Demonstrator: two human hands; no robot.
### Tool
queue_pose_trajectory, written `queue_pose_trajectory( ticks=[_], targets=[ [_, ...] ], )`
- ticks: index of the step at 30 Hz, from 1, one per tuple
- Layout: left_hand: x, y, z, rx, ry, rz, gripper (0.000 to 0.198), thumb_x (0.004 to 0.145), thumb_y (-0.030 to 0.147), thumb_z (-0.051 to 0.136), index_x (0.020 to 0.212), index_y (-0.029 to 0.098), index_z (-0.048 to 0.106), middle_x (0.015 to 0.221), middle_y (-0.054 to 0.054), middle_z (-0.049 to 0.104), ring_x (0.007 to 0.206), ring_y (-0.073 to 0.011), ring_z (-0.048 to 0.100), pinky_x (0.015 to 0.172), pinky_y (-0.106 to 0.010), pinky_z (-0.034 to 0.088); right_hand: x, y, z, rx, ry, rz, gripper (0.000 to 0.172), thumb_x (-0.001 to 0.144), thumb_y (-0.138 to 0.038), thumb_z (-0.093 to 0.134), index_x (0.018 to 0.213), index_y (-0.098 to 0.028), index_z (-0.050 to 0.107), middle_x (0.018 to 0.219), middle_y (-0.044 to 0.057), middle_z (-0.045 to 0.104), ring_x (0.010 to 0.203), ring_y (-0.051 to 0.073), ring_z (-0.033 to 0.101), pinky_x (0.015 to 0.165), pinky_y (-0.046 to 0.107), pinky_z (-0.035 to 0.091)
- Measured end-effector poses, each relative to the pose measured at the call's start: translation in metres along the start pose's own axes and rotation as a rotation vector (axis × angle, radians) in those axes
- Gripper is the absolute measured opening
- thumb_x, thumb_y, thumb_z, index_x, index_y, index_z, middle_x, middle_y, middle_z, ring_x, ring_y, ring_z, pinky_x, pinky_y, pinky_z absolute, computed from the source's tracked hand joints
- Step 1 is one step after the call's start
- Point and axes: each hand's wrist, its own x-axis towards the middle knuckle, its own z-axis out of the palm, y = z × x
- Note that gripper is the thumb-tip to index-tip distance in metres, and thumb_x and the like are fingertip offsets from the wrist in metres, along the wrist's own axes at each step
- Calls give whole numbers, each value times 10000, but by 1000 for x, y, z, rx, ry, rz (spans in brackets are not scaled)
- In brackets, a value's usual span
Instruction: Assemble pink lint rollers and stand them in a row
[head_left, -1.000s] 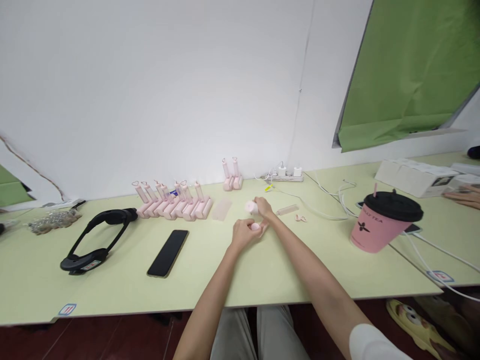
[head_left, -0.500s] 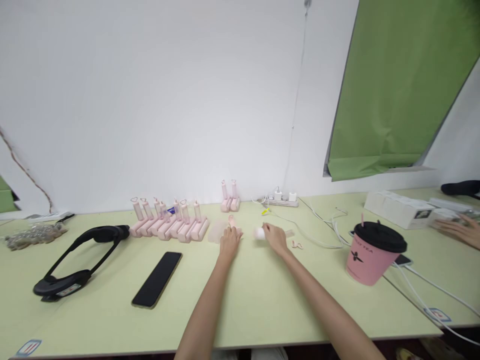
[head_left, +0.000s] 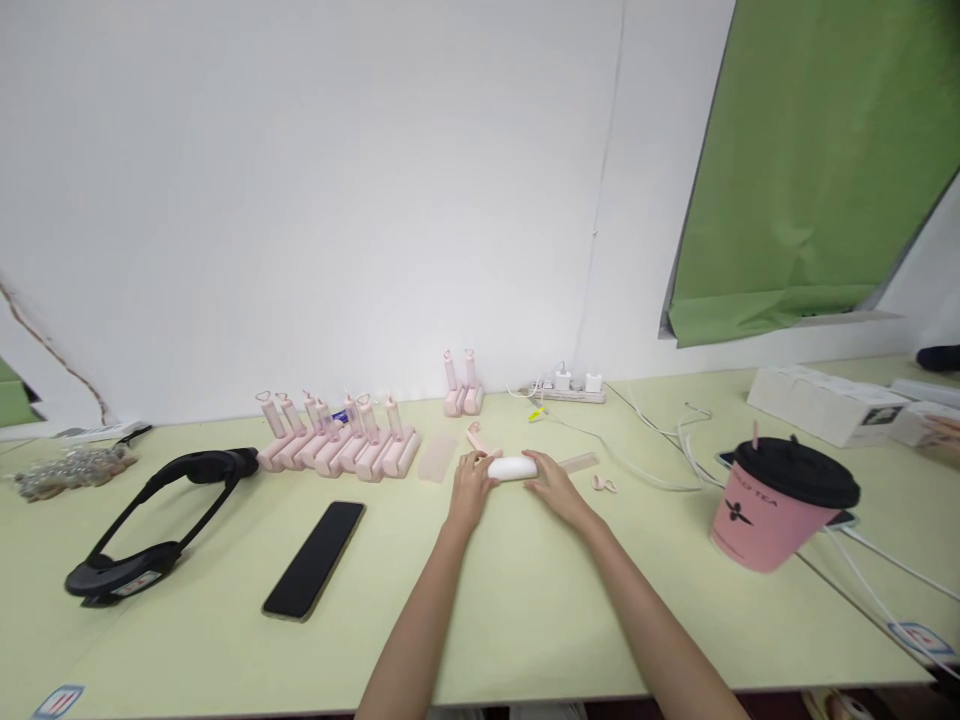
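A smooth white rounded cylinder (head_left: 513, 468) lies crosswise between my two hands. My left hand (head_left: 471, 488) grips its left end, where a bit of pale pink shows at the fingertips. Round the right end, the fingers of my right hand (head_left: 556, 490) are curled. Just beyond my left hand is a small pink strap-like piece (head_left: 474, 436). A translucent pale sheet (head_left: 437, 458) lies to its left, and a clear flat strip (head_left: 579, 462) is behind my right hand. Further right sits a small pink looped piece (head_left: 604, 484).
Several pink devices with upright clear tubes (head_left: 358, 452) stand at left, two more (head_left: 463, 400) by the wall. A phone (head_left: 315, 560) and black headset (head_left: 161, 520) lie left. On the right are a pink cup (head_left: 772, 520), white boxes (head_left: 825, 405), cables and a power strip (head_left: 574, 394).
My right hand has brought the white cylinder left and turned it level. My left hand has moved right and now holds its other end. The view has shifted slightly.
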Motion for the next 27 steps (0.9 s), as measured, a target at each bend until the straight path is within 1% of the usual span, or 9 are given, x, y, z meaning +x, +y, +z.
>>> queue_pose_trajectory(
  ticks=[2, 5, 7, 10, 12, 14, 17, 21, 27],
  targets=[
    [4, -7, 3, -57, 8, -33, 439, 738, 169, 576, 1162, 265, 513, 1062, -41, 538, 1011, -184, 463, 884, -337, 388, -1, 11, -4, 83, -39, 34, 447, 693, -144, 529, 1135, -211, 525, 1194, 71, 515, 1109, 191, 465, 950, 373, 360],
    [7, -15, 6, -186, -8, -88, 411, 715, 141, 588, 1113, 234, 549, 1051, -37, 576, 1006, -183, 488, 889, -332, 390, 0, 18, -1, 166, 7, 118, 466, 669, -111, 535, 1128, -191, 546, 1154, 83, 550, 1028, 185, 522, 896, 348, 407],
    [6, -20, 7, -280, -5, -152, 407, 707, 132, 586, 1103, 221, 553, 1041, -41, 595, 943, -176, 528, 855, -324, 410, 1, 18, 2, 200, -4, 161, 503, 663, -112, 552, 1159, -192, 532, 1121, 79, 579, 963, 177, 555, 867, 333, 423],
    [6, -25, 8, -399, 24, -256, 393, 680, 140, 610, 1067, 191, 569, 977, -51, 623, 811, -152, 565, 778, -301, 439, 0, 15, 2, 168, -41, 210, 499, 658, -141, 583, 1151, -207, 551, 955, 46, 647, 796, 159, 591, 797, 316, 444],
    [6, -28, 8, -435, 45, -308, 367, 646, 156, 643, 1009, 175, 590, 902, -49, 636, 752, -141, 564, 742, -289, 444, 0, 14, 0, 107, -33, 229, 481, 656, -178, 602, 1134, -216, 569, 860, 27, 659, 725, 152, 583, 765, 312, 444],
    [6, -30, 8, -433, 61, -317, 354, 607, 178, 675, 952, 170, 598, 850, -37, 630, 731, -136, 553, 726, -282, 435, -1, 14, -2, 60, -21, 234, 473, 651, -208, 612, 1123, -221, 580, 812, 16, 657, 699, 150, 571, 747, 308, 439],
    [5, -33, 6, -416, 58, -278, 357, 570, 220, 699, 904, 179, 580, 867, -23, 606, 780, -140, 527, 729, -271, 407, -1, 14, -3, 33, -22, 241, 474, 637, -233, 624, 1110, -209, 592, 772, 7, 654, 662, 144, 554, 720, 299, 433],
    [4, -35, 5, -432, 25, -318, 295, 596, 282, 676, 842, 181, 548, 808, -1, 572, 729, -120, 493, 695, -251, 387, 0, 14, -3, 37, -24, 281, 478, 617, -262, 642, 1085, -169, 608, 740, 10, 660, 656, 145, 550, 709, 294, 429],
    [2, -36, 1, -476, -33, -308, 398, 555, 303, 704, 891, 193, 521, 859, 5, 563, 720, -104, 471, 715, -245, 381, 0, 12, -5, 21, -16, 300, 450, 591, -298, 663, 1026, -181, 639, 699, 3, 661, 653, 154, 565, 711, 297, 423]
  ],
)
